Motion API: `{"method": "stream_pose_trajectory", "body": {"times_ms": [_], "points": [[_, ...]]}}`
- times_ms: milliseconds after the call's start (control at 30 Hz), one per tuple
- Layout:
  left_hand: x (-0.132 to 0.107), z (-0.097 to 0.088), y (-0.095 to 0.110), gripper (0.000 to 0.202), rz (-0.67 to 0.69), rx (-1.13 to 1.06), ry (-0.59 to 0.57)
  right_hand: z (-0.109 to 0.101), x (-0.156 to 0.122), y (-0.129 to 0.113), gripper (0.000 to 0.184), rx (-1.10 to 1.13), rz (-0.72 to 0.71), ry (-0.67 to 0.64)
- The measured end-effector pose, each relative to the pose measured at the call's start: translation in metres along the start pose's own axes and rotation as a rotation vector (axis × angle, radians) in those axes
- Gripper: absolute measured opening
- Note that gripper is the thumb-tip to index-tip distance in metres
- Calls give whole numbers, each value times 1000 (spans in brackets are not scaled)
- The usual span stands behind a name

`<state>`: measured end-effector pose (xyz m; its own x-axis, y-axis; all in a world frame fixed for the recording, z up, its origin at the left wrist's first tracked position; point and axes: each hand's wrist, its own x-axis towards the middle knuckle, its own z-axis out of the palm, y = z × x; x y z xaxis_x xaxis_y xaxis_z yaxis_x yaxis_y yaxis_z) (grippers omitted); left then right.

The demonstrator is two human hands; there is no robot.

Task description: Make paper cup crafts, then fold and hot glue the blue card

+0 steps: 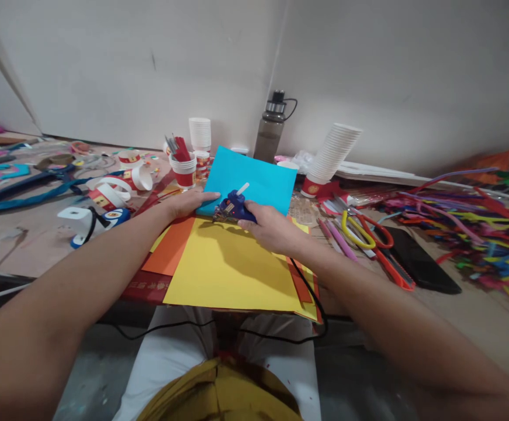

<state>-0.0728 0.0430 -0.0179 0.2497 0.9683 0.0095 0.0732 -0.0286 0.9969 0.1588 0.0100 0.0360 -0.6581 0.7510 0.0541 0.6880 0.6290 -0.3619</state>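
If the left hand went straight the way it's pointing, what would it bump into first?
Probably the glue gun in the right hand. It lies just ahead of the left hand, over the blue paper. How high it sits is hard to tell, so the hand might slip underneath.

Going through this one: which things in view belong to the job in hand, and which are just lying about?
Apparently in use:
- blue hot glue gun, held in the right hand
- blue sheet, left hand at its edge
- yellow sheet, partly under the blue sheet

Apparently lying about:
- water bottle
- leaning paper-cup stack
- black phone
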Motion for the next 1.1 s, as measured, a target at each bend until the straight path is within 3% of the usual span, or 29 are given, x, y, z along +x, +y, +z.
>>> {"method": "stream_pose_trajectory", "body": {"times_ms": [133,400,900,1100], "points": [[1,-2,-3,52,-2,-9,19,-5,-7,7,37,1,28,4],[-4,4,6,53,-53,-20,64,-17,-22,18,32,-30,60,4],[-4,1,5,58,-126,6,83,-38,-45,37,26,-132,98,32],[-1,-1,2,53,-81,-10,81,-43,-55,52,32,-121,89,60]]}}
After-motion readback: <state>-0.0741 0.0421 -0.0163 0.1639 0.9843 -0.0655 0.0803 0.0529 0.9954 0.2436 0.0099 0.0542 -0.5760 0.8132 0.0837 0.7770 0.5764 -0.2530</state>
